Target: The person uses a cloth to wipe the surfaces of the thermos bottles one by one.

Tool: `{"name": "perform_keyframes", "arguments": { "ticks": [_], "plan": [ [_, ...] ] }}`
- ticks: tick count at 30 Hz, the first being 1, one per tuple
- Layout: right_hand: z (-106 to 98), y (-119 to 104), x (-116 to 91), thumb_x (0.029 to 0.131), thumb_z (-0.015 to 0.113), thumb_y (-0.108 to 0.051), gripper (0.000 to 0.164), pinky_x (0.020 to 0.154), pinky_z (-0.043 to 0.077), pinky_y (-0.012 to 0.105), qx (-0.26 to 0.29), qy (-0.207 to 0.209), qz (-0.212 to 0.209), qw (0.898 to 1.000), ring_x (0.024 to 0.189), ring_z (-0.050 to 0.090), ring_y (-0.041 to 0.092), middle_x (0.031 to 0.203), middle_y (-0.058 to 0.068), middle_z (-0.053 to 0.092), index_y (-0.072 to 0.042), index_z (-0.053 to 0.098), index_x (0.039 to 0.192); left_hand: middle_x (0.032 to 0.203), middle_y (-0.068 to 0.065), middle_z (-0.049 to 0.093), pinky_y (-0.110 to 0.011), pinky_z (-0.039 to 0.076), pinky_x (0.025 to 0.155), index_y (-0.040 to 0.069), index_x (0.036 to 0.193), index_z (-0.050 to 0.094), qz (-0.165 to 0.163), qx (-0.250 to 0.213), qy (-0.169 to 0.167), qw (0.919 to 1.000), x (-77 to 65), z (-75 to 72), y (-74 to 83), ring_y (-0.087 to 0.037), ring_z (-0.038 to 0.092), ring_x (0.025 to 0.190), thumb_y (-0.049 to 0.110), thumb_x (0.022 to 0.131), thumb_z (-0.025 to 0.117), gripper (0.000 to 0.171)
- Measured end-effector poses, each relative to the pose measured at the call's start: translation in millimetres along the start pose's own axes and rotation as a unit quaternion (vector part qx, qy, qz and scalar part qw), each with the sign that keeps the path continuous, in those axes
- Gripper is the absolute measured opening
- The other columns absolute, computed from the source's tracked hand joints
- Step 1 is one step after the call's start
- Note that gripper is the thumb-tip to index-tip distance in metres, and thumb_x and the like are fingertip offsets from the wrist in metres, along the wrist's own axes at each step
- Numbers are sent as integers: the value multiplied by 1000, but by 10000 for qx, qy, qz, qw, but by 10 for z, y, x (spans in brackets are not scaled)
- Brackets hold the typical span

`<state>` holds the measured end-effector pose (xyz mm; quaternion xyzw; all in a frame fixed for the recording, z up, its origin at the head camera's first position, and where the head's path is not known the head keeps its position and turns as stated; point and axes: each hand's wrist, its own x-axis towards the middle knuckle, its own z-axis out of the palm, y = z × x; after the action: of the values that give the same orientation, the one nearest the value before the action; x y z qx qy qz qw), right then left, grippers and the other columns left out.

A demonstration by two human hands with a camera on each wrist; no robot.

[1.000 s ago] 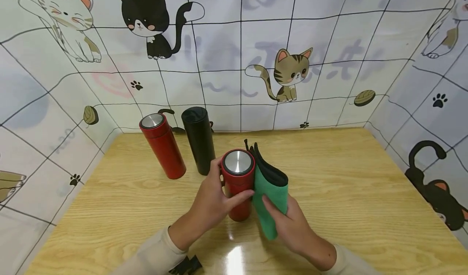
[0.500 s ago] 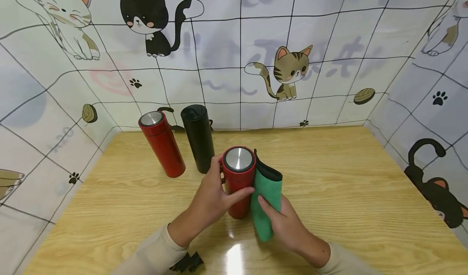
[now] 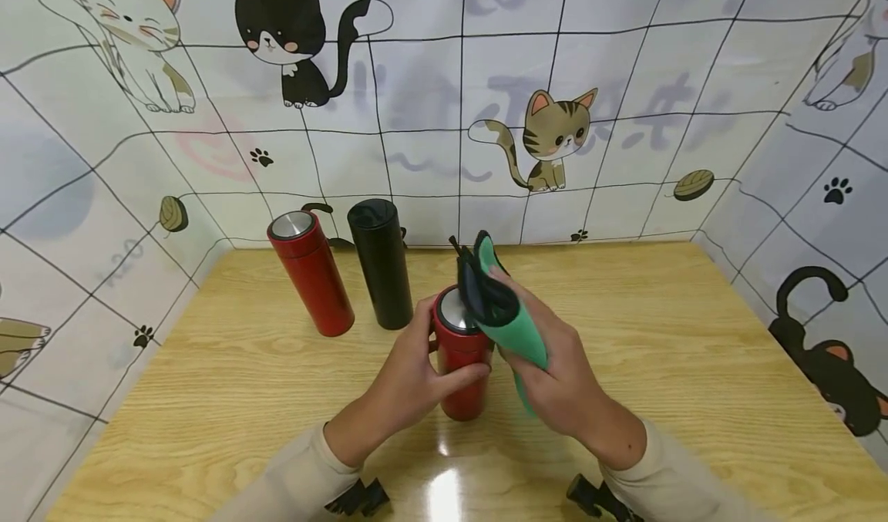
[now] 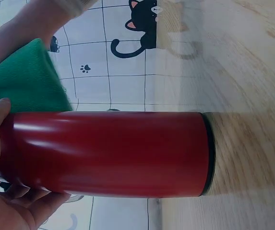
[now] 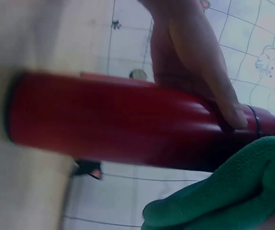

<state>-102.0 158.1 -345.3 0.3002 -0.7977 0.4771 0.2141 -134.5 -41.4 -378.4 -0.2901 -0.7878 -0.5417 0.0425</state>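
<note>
A red thermos [image 3: 463,399] with a silver-topped lid stands upright near the middle of the table. My left hand [image 3: 409,375] grips its upper body from the left, thumb across the front. Folded in my right hand [image 3: 569,372] is a green cloth [image 3: 520,338] with black edging, and part of it covers the right side of the lid. The left wrist view shows the thermos base [image 4: 209,153] at the tabletop and the cloth [image 4: 29,81] beside the upper end. In the right wrist view, the cloth [image 5: 223,199] lies close against the thermos [image 5: 118,124] near its lid.
Behind and to the left stand a second red thermos [image 3: 315,283] and a black tumbler [image 3: 381,267]. A cat-printed sheet [image 3: 416,152] walls the wooden table [image 3: 659,337] at the back and sides. Black straps [image 3: 361,499] show below the sleeves.
My right hand has lifted the green cloth from the thermos's right side up over part of the lid, bending it over. My left hand keeps its grip, and the thermos shifts slightly right in view.
</note>
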Motion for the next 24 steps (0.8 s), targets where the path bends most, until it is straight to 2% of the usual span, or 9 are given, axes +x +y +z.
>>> {"name": "perform_keyframes", "arguments": {
  "ticks": [3, 4, 7, 10, 12, 15, 19, 22, 24],
  "plan": [
    [-39, -80, 173, 86, 57, 4, 59, 118, 38, 36, -962, -252, -770, 9921, 143, 44, 24, 150, 7, 52, -11, 55, 143, 140, 2, 54, -40, 57, 96, 23, 149, 28, 214, -120, -83, 9997, 9, -4, -8, -17, 58, 125, 23, 81, 84, 88],
    [-45, -111, 217, 85, 58, 1, 57, 119, 36, 40, -1273, -354, -1018, 9860, 144, 42, 27, 149, 7, 53, -11, 58, 140, 140, 3, 53, -39, 56, 98, 24, 150, 27, 285, -151, -113, 9994, 11, -6, -11, -16, 57, 126, 22, 82, 84, 88],
    [-35, -193, 323, 78, 57, -3, 58, 116, 38, 49, -1918, -624, -1565, 9669, 141, 46, 30, 143, 7, 59, -11, 63, 135, 137, 3, 54, -33, 53, 101, 24, 149, 32, 441, -219, -206, 9986, 8, -9, -15, -13, 58, 122, 18, 84, 81, 81],
    [-7, -257, 391, 70, 54, -3, 64, 115, 39, 50, -2349, -793, -1744, 9529, 139, 49, 30, 141, 7, 61, -10, 64, 133, 131, 3, 57, -29, 51, 102, 22, 143, 41, 466, -147, -226, 9985, -5, -12, -16, -12, 57, 118, 16, 86, 80, 70],
    [4, -276, 412, 67, 53, -1, 67, 115, 40, 51, -2408, -840, -1591, 9537, 138, 50, 30, 141, 6, 61, -10, 64, 133, 129, 3, 58, -30, 52, 101, 22, 140, 43, 468, -131, -254, 9985, -9, -12, -17, -12, 58, 118, 16, 86, 79, 65],
    [-7, -261, 387, 69, 53, 1, 66, 111, 44, 51, -2231, -752, -1142, 9652, 138, 51, 28, 142, 5, 60, -11, 64, 134, 135, 6, 54, -37, 54, 101, 25, 144, 37, 310, -150, -279, 9990, -4, -14, -8, -13, 55, 125, 19, 85, 81, 75],
    [-24, -190, 274, 77, 54, 5, 63, 105, 49, 51, -1546, -478, -582, 9851, 139, 49, 26, 147, 3, 55, -12, 61, 137, 140, 7, 50, -51, 54, 99, 27, 149, 27, -15, -227, -226, 9995, 0, -11, 1, -16, 54, 130, 24, 82, 84, 88],
    [-6, -111, 168, 90, 51, 7, 60, 108, 49, 40, -489, -300, -128, 9983, 140, 48, 19, 153, 3, 49, -13, 51, 147, 139, 4, 53, -54, 54, 97, 23, 149, 28, -110, -145, -135, 9997, 0, -10, 7, -18, 56, 129, 27, 80, 85, 90],
    [12, -51, 70, 97, 47, 6, 53, 95, 56, 30, 294, -224, 206, 9991, 117, 64, 10, 135, 5, 62, -10, 48, 147, 139, 4, 55, -51, 55, 97, 21, 148, 30, -132, -1, -91, 9999, 0, -13, 19, -18, 57, 128, 28, 80, 86, 88]
  ]
}}
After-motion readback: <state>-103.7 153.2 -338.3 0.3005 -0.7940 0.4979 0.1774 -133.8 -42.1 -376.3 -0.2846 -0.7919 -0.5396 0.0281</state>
